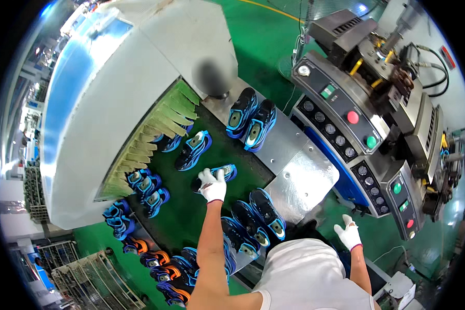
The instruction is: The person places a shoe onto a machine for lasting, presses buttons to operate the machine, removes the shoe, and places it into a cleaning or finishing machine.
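Observation:
My left hand [212, 186], in a white glove, grips a black and blue sneaker [229, 171] on the green conveyor belt [183, 206]. The glove covers the middle of that shoe. Just beyond it lies another black and blue sneaker [193, 150], close to the green strip curtain [163, 121] of a large pale housing. My right hand [349, 233], also gloved, is held out to my right with fingers apart and nothing in it. It is nearest to the blue-fronted machine [341, 178].
A pair of sneakers [251, 120] stands on the metal ledge across the belt. Several sneakers [253, 219] line its near side. Blue ones [155, 200] and orange-trimmed ones [157, 258] sit at the left. A control panel [341, 103] with gauges and buttons rises at the right.

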The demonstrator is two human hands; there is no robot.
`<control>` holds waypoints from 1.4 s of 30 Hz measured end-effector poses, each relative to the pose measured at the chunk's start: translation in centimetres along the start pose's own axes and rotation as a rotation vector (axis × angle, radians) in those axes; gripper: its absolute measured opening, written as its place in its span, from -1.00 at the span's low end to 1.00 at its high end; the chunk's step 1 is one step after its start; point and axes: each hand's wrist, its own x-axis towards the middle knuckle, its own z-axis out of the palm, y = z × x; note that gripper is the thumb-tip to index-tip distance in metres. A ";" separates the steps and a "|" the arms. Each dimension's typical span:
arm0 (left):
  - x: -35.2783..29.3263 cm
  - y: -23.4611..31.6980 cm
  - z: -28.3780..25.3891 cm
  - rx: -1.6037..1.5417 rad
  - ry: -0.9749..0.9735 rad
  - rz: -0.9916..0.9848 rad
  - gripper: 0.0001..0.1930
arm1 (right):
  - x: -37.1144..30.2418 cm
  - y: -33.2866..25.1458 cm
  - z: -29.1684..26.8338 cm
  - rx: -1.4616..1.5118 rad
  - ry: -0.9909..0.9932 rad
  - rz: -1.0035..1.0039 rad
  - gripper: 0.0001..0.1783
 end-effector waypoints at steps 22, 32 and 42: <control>-14.5 29.8 -18.1 -0.637 -0.356 1.170 -0.80 | 9.0 -22.2 -3.6 0.323 -0.150 -0.696 -0.59; -14.4 40.5 -15.4 -0.992 -0.044 0.828 -0.55 | 3.2 -14.1 -22.5 1.451 -0.320 -0.086 -0.36; -21.1 39.8 -9.1 -0.952 -0.293 0.713 -0.57 | 5.1 -9.7 -24.5 1.624 -0.033 -0.166 -0.38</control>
